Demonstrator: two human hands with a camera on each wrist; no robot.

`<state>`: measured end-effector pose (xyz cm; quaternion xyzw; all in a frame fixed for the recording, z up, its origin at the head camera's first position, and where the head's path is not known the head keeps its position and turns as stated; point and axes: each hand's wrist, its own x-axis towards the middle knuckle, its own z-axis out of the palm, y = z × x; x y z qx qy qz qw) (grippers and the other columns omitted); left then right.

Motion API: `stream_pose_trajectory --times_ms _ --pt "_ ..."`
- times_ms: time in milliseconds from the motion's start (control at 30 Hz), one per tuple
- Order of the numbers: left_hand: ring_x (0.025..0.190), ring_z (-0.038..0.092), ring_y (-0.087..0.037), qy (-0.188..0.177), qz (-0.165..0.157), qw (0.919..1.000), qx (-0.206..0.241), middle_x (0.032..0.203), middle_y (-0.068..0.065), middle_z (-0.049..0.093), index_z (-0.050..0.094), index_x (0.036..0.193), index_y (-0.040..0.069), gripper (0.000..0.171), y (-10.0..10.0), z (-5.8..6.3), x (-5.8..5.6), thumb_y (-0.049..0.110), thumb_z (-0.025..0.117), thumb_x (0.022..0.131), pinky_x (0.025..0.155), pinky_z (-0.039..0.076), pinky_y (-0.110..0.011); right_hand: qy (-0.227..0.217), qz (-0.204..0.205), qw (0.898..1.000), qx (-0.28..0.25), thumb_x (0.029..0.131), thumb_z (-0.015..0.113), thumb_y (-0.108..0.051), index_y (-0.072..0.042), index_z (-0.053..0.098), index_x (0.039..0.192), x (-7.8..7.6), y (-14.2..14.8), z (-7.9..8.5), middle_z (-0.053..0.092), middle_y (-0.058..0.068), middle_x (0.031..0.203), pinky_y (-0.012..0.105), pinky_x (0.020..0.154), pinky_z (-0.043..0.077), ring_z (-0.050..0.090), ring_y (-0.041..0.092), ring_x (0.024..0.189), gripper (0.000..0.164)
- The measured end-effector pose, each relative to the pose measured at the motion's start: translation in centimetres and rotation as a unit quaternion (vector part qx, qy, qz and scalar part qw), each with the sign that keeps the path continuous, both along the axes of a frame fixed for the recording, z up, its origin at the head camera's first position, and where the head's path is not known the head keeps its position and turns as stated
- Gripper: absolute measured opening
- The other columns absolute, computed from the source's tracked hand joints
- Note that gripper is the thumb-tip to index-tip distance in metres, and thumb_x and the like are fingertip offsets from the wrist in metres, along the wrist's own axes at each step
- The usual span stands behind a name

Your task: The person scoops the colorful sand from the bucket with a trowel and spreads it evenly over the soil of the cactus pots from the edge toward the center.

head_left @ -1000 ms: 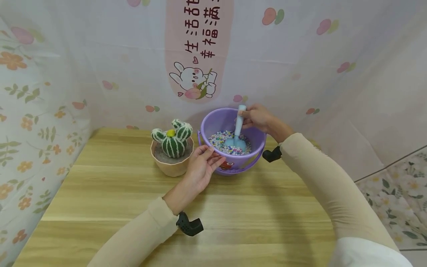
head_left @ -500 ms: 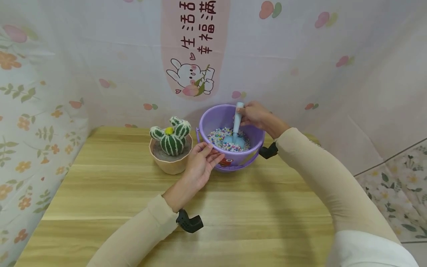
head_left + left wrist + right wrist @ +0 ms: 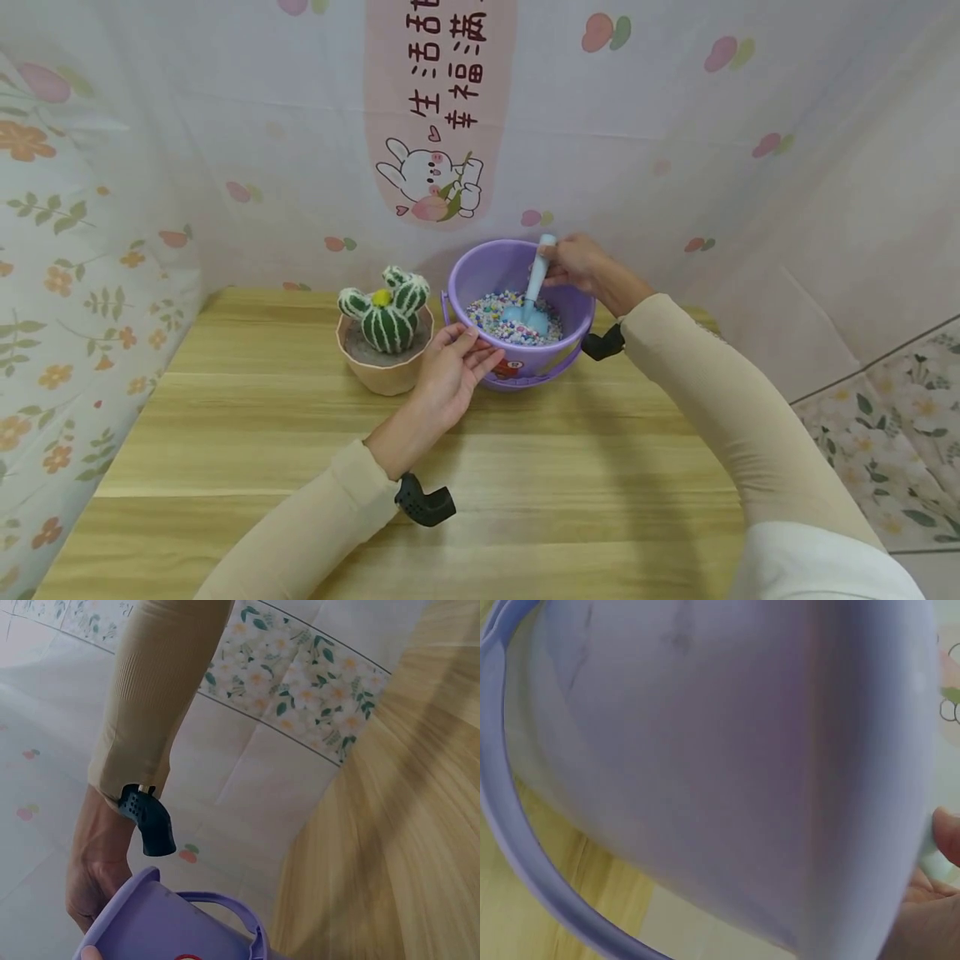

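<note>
A purple bucket (image 3: 480, 267) stands on the wooden table, tilted slightly in the head view, with small multicoloured pebble-like pieces (image 3: 491, 310) in its bottom. My right hand (image 3: 576, 260) reaches over the far right rim and grips the pale blue handle of a toy shovel (image 3: 537, 279). The shovel's blade is down among the pieces, partly sunk. With thumb and fingers my left hand (image 3: 447, 379) holds the bucket's near left rim. In the right wrist view the bucket's wall (image 3: 682, 750) hides most of the shovel.
Left of the bucket, close to my left hand, stands a knitted green cactus (image 3: 390, 327) in a peach pot (image 3: 390, 381). The bucket's purple carry handle (image 3: 567, 360) hangs down at the front. A printed cloth (image 3: 300, 150) rises right behind the table (image 3: 262, 450).
The shovel's handle leans a little more to the right, with its blade still in the pieces. The left hand keeps its place at the rim. The head view has shifted slightly.
</note>
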<state>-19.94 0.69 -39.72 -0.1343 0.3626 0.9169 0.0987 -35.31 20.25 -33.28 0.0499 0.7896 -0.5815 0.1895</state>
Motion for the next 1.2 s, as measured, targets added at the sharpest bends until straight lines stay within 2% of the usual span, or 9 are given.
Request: stream_pose_trajectory --times_ms 133,233,367,500,700,867,1200 --pt "0.076 0.062 -0.017 -0.002 0.001 1.0000 -0.003 0.089 -0.011 0.054 0.044 0.118 0.002 0.016 0.1 0.0 0.0 0.005 0.045 0.102 0.088 0.056 -0.036 -0.006 -0.007 1.000 -0.001 0.103 0.046 -0.013 0.013 0.043 0.129 0.1 0.0 0.2 0.067 0.015 0.097 0.034 0.078 0.059 0.069 0.017 0.077 0.037" --pt "0.075 0.062 -0.017 -0.004 0.003 1.0000 -0.003 0.088 -0.011 0.054 0.046 0.112 0.005 0.010 0.1 0.1 0.0 0.005 0.045 0.102 0.087 0.057 -0.036 -0.010 -0.013 1.000 -0.006 0.103 0.046 -0.013 0.013 0.043 0.130 0.2 0.0 0.3 0.067 0.012 0.090 0.035 0.079 0.059 0.069 0.017 0.075 0.038" --pt "0.075 0.062 -0.017 -0.004 0.003 1.0000 -0.002 0.088 -0.011 0.054 0.046 0.114 0.004 0.011 0.2 0.2 0.1 0.005 0.044 0.103 0.087 0.057 -0.036 -0.015 -0.028 0.999 -0.010 0.103 0.046 -0.013 0.014 0.042 0.132 0.4 0.0 0.5 0.068 0.011 0.084 0.036 0.080 0.059 0.069 0.017 0.072 0.039" --pt "0.076 0.062 -0.017 -0.003 0.002 1.0000 -0.001 0.089 -0.011 0.054 0.044 0.119 0.002 0.016 0.2 0.2 0.2 0.005 0.044 0.103 0.088 0.056 -0.036 -0.019 -0.048 0.998 -0.019 0.103 0.047 -0.013 0.012 0.043 0.130 0.7 0.0 0.6 0.067 0.009 0.077 0.032 0.073 0.060 0.069 0.017 0.068 0.037" --pt "0.078 0.061 -0.017 -0.002 0.002 1.0000 0.003 0.090 -0.011 0.054 0.045 0.118 0.002 0.015 0.1 0.2 0.2 0.005 0.045 0.102 0.092 0.055 -0.038 -0.014 -0.081 0.995 -0.058 0.102 0.048 -0.013 0.005 0.049 0.112 0.8 0.4 0.6 0.064 0.008 0.071 0.026 0.059 0.059 0.067 0.016 0.060 0.021" --pt "0.078 0.061 -0.018 -0.003 0.002 1.0000 0.004 0.090 -0.011 0.054 0.044 0.117 0.003 0.015 0.1 0.1 0.3 0.005 0.045 0.102 0.092 0.054 -0.038 -0.021 -0.111 0.991 -0.078 0.102 0.047 -0.012 -0.001 0.049 0.102 0.7 0.8 0.4 0.063 0.007 0.067 0.026 0.057 0.058 0.066 0.016 0.056 0.012" --pt "0.078 0.062 -0.018 -0.006 0.001 1.0000 0.008 0.089 -0.010 0.055 0.043 0.124 -0.001 0.023 0.1 0.1 0.2 0.005 0.046 0.102 0.091 0.055 -0.037 -0.041 -0.136 0.983 -0.118 0.102 0.046 -0.011 0.003 0.046 0.125 0.6 1.0 0.8 0.062 0.007 0.068 0.031 0.071 0.060 0.067 0.018 0.058 0.027"
